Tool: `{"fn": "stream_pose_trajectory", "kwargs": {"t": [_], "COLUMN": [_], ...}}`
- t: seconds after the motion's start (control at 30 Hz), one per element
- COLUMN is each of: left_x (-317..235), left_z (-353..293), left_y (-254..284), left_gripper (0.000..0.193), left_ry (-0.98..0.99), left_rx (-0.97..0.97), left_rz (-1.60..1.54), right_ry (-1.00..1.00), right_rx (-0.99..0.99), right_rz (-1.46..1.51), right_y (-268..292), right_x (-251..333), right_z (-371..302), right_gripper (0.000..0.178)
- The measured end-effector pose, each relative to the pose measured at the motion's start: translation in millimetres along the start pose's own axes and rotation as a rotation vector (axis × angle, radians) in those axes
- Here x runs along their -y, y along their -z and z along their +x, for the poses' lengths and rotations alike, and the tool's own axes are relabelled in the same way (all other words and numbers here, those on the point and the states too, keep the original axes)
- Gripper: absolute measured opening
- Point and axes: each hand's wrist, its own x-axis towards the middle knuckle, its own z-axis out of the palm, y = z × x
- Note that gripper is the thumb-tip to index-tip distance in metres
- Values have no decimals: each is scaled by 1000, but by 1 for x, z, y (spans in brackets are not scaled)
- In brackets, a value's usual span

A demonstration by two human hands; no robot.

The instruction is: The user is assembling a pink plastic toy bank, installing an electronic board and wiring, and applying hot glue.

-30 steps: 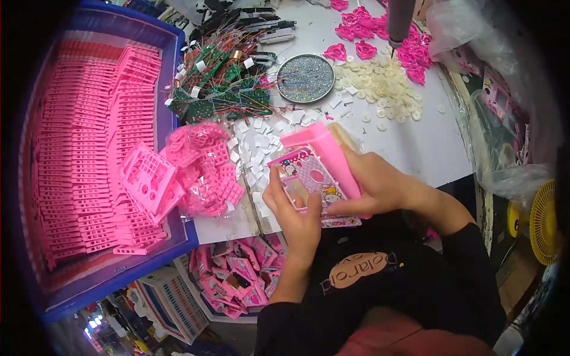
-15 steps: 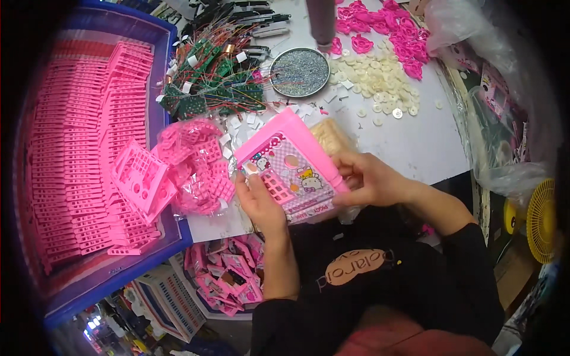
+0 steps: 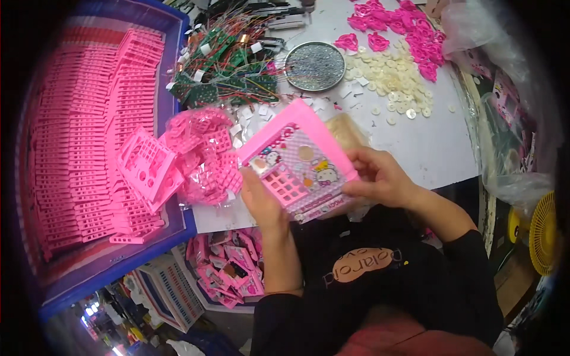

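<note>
In the head view, both hands hold a pink toy housing (image 3: 300, 161) tilted above the near edge of the white table (image 3: 439, 142). The housing is a flat rectangular plastic shell with a cartoon sticker on its face, a round hole near the top and a grid of small square openings lower down. The left hand (image 3: 261, 202) grips its lower left corner, thumb on the front beside the grid, fingers curled behind and out of sight. The right hand (image 3: 380, 178) closes on the right edge, fingers bent around the side and pressing the sticker's border. Just behind the housing lies a tan translucent bag (image 3: 344, 130).

To the left, a loose heap of pink plastic frames (image 3: 205, 154) spills over the table's edge, and one larger pink panel (image 3: 145, 166) leans against the rim of a blue tray (image 3: 178, 77) filled with stacked pink strips (image 3: 77, 136). Farther back lies a tangle of green circuit boards with coloured wires (image 3: 225, 68), and beside it a round metal dish (image 3: 314, 58) of tiny grey parts. To its right, cream-coloured round buttons (image 3: 389, 74) are scattered, with pink heart-shaped pieces (image 3: 398, 26) beyond them. Below the table, near the left forearm, a box of pink printed cards (image 3: 228, 267) sits open
</note>
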Motion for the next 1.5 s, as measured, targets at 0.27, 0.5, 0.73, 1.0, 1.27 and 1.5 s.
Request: {"fn": "stream_pose_trajectory", "kwargs": {"t": [0.27,0.5,0.73,1.0,1.27,1.5], "left_x": [-6,29,15,2,17,36], "left_z": [21,-23,34,33,-19,-14], "left_y": [-16,-21,-3,17,-8,-6], "left_gripper": [43,37,24,40,48,54], "left_ry": [-9,-273,-807,-900,-773,-780], "left_rx": [177,183,396,851,890,958], "left_rz": [-71,239,531,1176,1207,1224], "right_ry": [254,295,321,493,417,58], "right_rx": [-202,-252,-133,17,-108,-484], "right_rz": [81,225,-327,-1214,-1642,-1151], "right_y": [-11,-6,65,71,36,137], "right_x": [-15,-27,-19,-16,-36,3], "right_z": [-8,-9,33,14,4,12], "right_gripper": [34,35,31,65,50,22]}}
